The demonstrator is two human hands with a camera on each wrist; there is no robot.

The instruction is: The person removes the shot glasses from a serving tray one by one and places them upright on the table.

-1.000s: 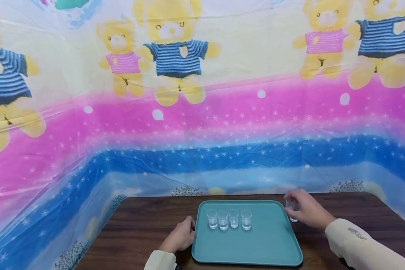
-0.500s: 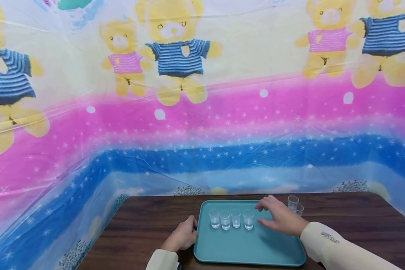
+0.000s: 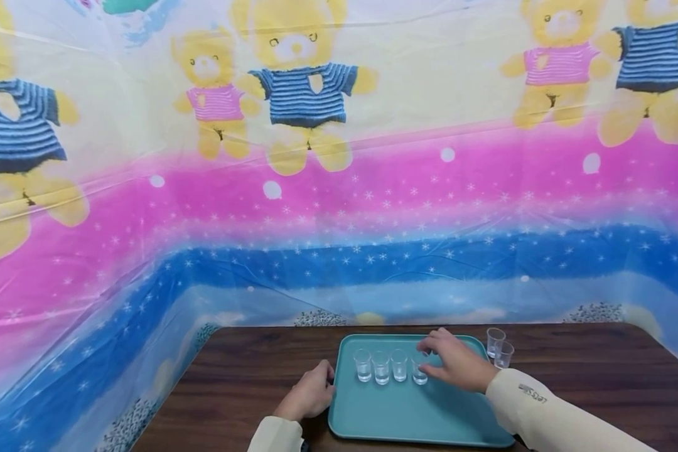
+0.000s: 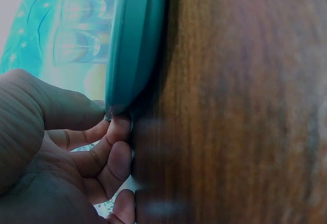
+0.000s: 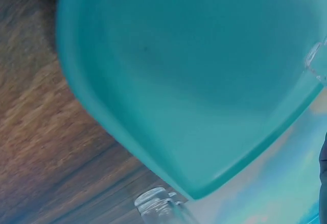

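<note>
A teal tray (image 3: 418, 414) lies on the wooden table with several small clear shot glasses standing in a row near its far side. My left hand (image 3: 312, 390) grips the tray's left edge; in the left wrist view the thumb (image 4: 71, 106) is on top and the fingertips are curled beneath the rim. My right hand (image 3: 457, 361) reaches over the tray from the right, its thumb and fingers around the rightmost shot glass (image 3: 420, 376) of the row. That glass is partly hidden by the fingers. Clear liquid shows in the bottoms of the glasses.
Two more shot glasses, one behind (image 3: 495, 342) and one in front (image 3: 504, 355), stand close together on the table just beyond the tray's right edge. A printed bear curtain (image 3: 316, 263) hangs behind the table's (image 3: 248, 364) far edge.
My right hand has let go of a shot glass right of the tray and moved left over the tray to the row's rightmost glass. The left hand keeps its grip on the tray.
</note>
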